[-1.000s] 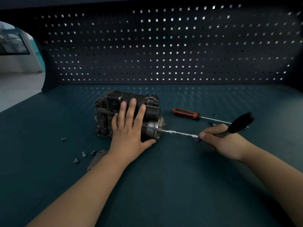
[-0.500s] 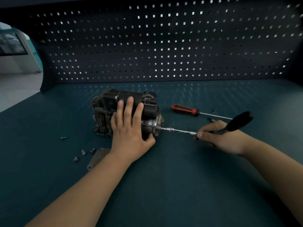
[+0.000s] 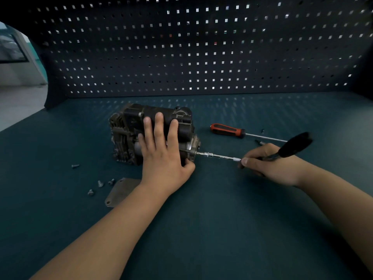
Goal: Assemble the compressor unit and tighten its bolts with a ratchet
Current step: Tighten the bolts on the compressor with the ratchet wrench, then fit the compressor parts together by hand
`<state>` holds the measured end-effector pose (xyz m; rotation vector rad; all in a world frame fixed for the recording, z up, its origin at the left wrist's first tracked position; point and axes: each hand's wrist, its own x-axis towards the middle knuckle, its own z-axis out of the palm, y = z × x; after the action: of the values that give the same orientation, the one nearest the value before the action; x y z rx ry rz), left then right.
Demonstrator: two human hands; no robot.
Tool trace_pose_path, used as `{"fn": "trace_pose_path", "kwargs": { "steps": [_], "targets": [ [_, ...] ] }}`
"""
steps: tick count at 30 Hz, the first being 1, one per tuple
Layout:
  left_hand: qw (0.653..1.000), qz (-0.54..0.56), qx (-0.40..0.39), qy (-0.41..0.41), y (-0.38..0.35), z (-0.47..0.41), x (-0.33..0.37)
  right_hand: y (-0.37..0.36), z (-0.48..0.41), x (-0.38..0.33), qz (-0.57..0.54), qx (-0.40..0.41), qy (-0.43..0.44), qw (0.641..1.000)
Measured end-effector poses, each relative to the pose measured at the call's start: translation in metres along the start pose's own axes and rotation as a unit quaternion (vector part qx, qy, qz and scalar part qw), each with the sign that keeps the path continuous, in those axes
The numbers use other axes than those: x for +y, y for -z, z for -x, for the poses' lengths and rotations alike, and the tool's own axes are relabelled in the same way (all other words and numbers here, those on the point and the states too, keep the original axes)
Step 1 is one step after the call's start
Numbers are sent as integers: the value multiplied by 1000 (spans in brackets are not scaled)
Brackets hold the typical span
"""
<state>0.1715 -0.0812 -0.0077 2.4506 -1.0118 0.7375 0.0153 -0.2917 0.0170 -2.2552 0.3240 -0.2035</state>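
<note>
Compressor unit [image 3: 129, 134] sits on the bench [image 3: 222, 219] left of centre. Your left grip [image 3: 163, 158] lies flat over its top, fingers straight, holding nothing. Your right grip [image 3: 270, 164] is curled round the ratchet [image 3: 294, 145]. The black handle sticks out to the far right, and the slim extension runs left into the unit's right end. A red-handled screwdriver [image 3: 227, 130] lies just beyond. Loose bolts [image 3: 100, 183] and a flat metal plate [image 3: 119, 191] lie near-left of the unit.

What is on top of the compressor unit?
The left hand lies flat on the dark metal compressor unit, fingers straight. What the palm covers cannot be seen.
</note>
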Motion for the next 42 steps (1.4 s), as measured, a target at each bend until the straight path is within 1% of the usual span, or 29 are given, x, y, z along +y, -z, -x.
{"fn": "trace_pose_path", "kwargs": {
  "steps": [5, 9, 13, 15, 18, 20, 21, 23, 25, 29, 31, 33, 34, 35, 36, 37, 38, 39, 40, 42],
  "targets": [
    [1000, 8, -17, 9, 2, -1, 5, -2, -1, 3, 14, 5, 1, 1000],
    [1000, 10, -16, -9, 7, -2, -9, -2, -3, 7, 11, -1, -8, 1000],
    [999, 14, -24, -27, 14, -6, -24, -3, -3, 7, -48, -8, -9, 999],
    [999, 10, -34, -34, 14, -9, -24, -2, -3, 6, -87, -19, -26, 996],
    [999, 22, -26, -36, 13, -10, -20, -3, -2, 5, -188, -51, -78, 978],
    [999, 19, -17, -31, 14, -8, -20, -3, -2, 2, -267, -89, -125, 951],
    [999, 11, -14, -32, 15, -7, -20, -3, -2, 1, -289, -107, -146, 940],
    [999, -6, -15, -35, 17, -6, -21, -2, -3, -2, -308, -132, -179, 925],
    [999, -5, -14, -32, 16, -5, -20, -2, -3, -2, -314, -140, -196, 918],
    [999, -14, 1, -33, 14, -3, -19, -1, -1, -1, -323, -153, -209, 910],
    [999, -17, -1, -29, 13, -2, -20, 0, -1, 0, -340, -166, -214, 901],
    [999, -16, -10, -28, 13, 1, -20, 0, -2, 2, -339, -176, -212, 900],
    [999, -18, -19, -27, 13, 2, -20, 0, -2, 3, -328, -177, -204, 905],
    [999, -22, -30, -26, 15, 2, -20, 1, -3, 4, -295, -168, -183, 922],
    [998, -28, -41, -25, 17, 2, -22, 3, -3, 6, -221, -142, -142, 954],
    [998, -33, -48, -27, 19, 1, -25, 5, -5, 8, -108, -100, -87, 985],
    [997, -37, -55, -33, 21, 0, -29, 8, -6, 12, 23, -39, -28, 999],
    [996, -42, -63, -44, 24, -1, -32, 10, -6, 16, 149, 22, 20, 988],
    [995, -46, -74, -58, 26, 0, -36, 12, -6, 18, 240, 52, 38, 969],
    [989, -41, -107, -91, 30, 9, -46, 7, -8, 20, 366, 68, 25, 928]
  ]
}}
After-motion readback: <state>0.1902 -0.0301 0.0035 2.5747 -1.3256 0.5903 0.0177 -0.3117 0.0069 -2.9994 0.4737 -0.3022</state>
